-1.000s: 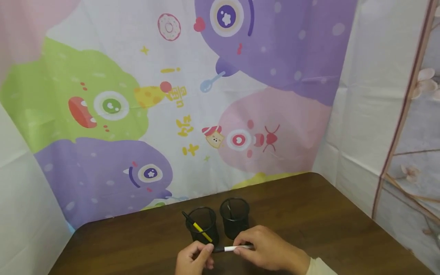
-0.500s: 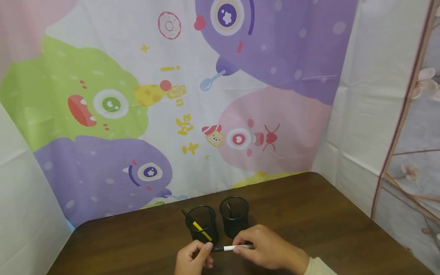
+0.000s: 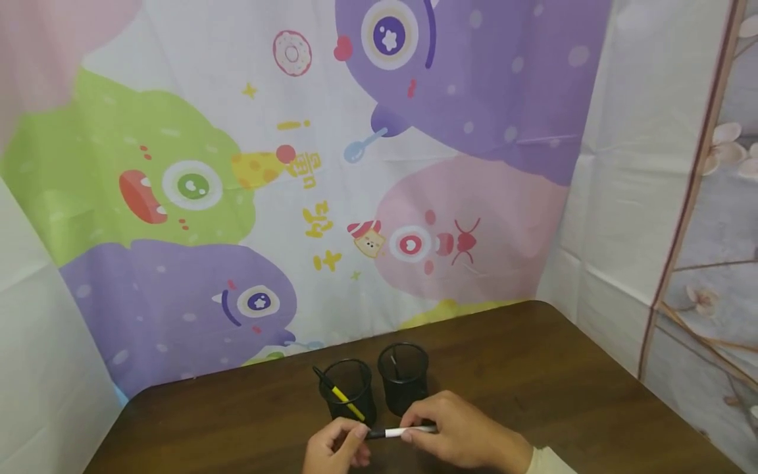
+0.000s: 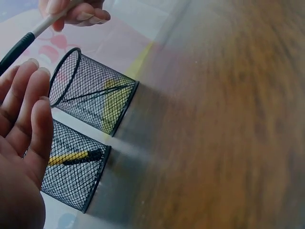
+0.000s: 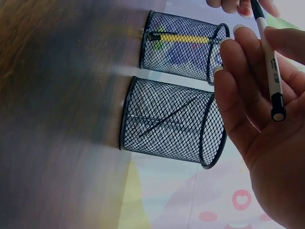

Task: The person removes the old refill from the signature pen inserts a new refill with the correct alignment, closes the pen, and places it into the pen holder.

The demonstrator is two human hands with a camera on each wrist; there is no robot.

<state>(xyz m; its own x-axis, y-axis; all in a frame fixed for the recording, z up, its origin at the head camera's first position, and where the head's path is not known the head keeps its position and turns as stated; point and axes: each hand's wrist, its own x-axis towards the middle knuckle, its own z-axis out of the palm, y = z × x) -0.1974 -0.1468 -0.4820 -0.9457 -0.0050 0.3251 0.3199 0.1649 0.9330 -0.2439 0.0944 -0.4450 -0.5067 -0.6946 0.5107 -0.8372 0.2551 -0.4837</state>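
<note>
Between my two hands, low in the head view, a white marker with a black cap (image 3: 395, 432) lies level above the table. My left hand (image 3: 335, 446) pinches its black cap end between thumb and finger. The white barrel is pinched by my right hand (image 3: 458, 431), and its black tail end (image 5: 278, 110) shows in the right wrist view. Just beyond the hands stand two black mesh pen cups. The left cup (image 3: 368, 408) holds a yellow and black pen (image 3: 347, 403), leaning. Inside the right cup (image 3: 405, 393) rests a thin dark stick (image 5: 167, 117), its kind unclear.
The brown wooden table (image 3: 207, 421) has rounded far corners. Behind it hangs a cloth backdrop (image 3: 331, 197) printed with cartoon monsters. Pale cloth (image 3: 616, 197) closes off the right side, and more white cloth (image 3: 35, 342) hangs on the left.
The head view has shifted slightly. Both hands keep the same hold on the marker, and the cups stand where they were.
</note>
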